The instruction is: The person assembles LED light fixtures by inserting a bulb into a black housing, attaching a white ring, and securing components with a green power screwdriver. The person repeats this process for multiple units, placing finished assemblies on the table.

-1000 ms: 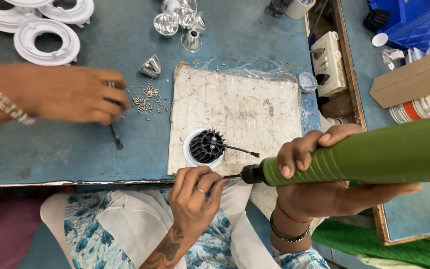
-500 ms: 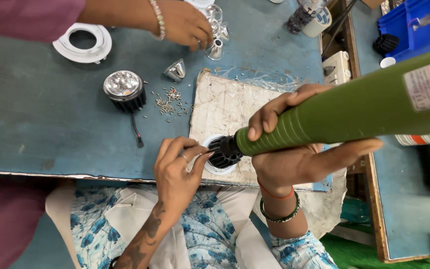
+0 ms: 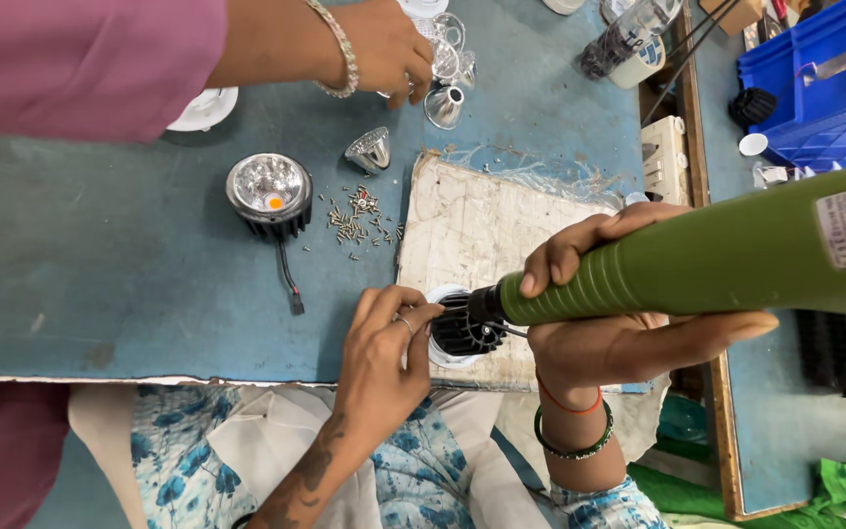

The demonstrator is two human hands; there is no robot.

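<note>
My right hand (image 3: 629, 323) grips a green electric screwdriver (image 3: 697, 260) whose tip presses into a black finned heat sink (image 3: 462, 328) seated in a white ring on a worn white pad (image 3: 487, 230). My left hand (image 3: 384, 348) pinches the heat sink's left side, steadying it. A finished lamp with a shiny reflector and black cable (image 3: 268, 191) rests to the left on the blue table (image 3: 100, 264). A scatter of small screws (image 3: 354, 217) lies between the lamp and the pad.
Another person's hand (image 3: 384, 49) in a pink sleeve with a bracelet reaches among several silver reflector cups (image 3: 443, 103) at the far edge. One loose reflector (image 3: 369, 152) is nearby. A white ring (image 3: 203, 108), a white socket block (image 3: 663, 157) and blue bins (image 3: 815, 88) are also present.
The screwdriver tip has gone down onto the heat sink and stays there. The other person set a finished lamp on the table, then reached to the reflector cups. The view moved closer.
</note>
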